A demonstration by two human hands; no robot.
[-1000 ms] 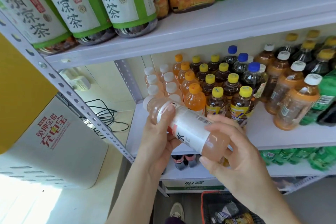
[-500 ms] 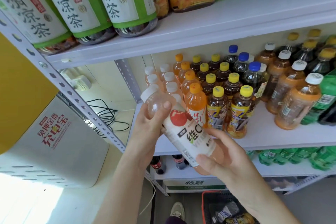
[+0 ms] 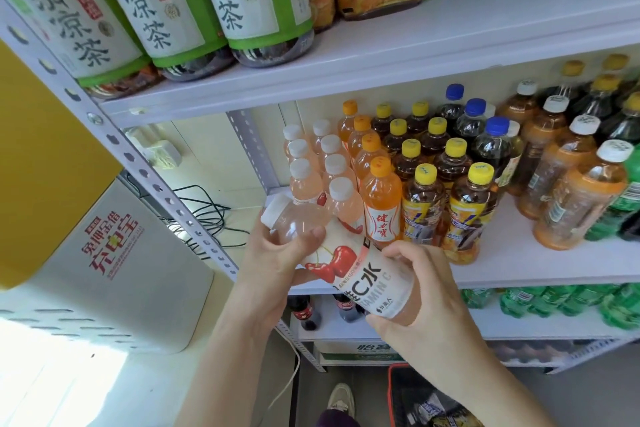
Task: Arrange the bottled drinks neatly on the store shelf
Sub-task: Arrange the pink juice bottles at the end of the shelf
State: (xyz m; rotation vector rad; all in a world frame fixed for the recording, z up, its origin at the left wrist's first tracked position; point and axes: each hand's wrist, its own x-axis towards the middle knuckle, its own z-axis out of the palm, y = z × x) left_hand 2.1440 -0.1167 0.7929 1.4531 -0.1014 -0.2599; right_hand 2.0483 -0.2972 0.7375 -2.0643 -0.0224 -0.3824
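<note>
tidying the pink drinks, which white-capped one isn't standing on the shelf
The cherry-label bottle gripped by the left hand and right hand, tilted cap up-left before the shelf; the other pink bottles stand upright on it.

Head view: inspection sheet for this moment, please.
Surface: white middle shelf, bare strip along its front right.
Job's things: pink bottle tilted, held in front of the shelf; white-capped pink bottles, orange-capped bottles and yellow-capped bottles standing in rows.
Clutter: nothing seen.
Grippers: left hand grips the bottle's upper end, right hand its lower end.
Cables: black cables left of the shelf; white cable on the floor.
Surroundings: white kiosk left; red basket below.
</note>
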